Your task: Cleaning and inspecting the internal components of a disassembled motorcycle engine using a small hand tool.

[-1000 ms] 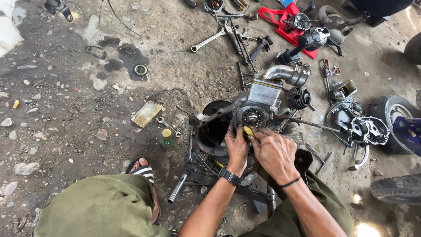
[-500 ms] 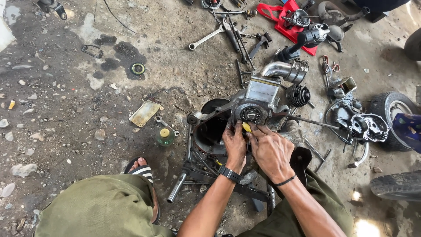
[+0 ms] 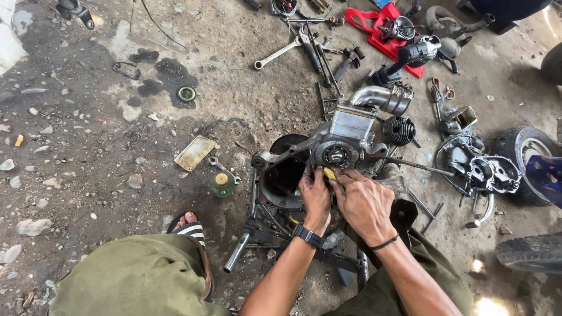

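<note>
An engine (image 3: pixel 345 140) is set on the dirt floor (image 3: pixel 88 152), and every place below is given from it. The left hand (image 3: pixel 315 196) is pressed against its near side, fingers curled shut on a small yellow part (image 3: pixel 329 174) just below the round bearing opening (image 3: pixel 336 156). The right hand (image 3: pixel 364 202) lies just beside the left, touching it, its fingers bent and closed onto the same yellow part from the right. A black watch (image 3: pixel 308 236) is worn on the left wrist and a thin black band (image 3: pixel 383 243) on the right. A dark round cavity (image 3: pixel 283 175) is seen in the casing to the left of the hands. A bent metal pipe (image 3: pixel 380 96) is joined at the far side of the engine, and a black finned cylinder (image 3: pixel 400 130) sits against its right. To the left of the engine a small green bottle with a yellow cap (image 3: pixel 222 184) stands upright on the floor, with a flat tan plate (image 3: pixel 195 153) near it. Farther left and away a green ring (image 3: pixel 187 93) lies beside dark oil stains. Beyond the engine a wrench (image 3: pixel 280 54) is laid among other tools, and a red tray (image 3: pixel 386 35) is seen farther right. To the right a wheel (image 3: pixel 527 155) and a grey cover (image 3: pixel 494 174) are found. Nearer than the engine, at the left, a striped sandal (image 3: pixel 188 228) is worn on a foot.
</note>
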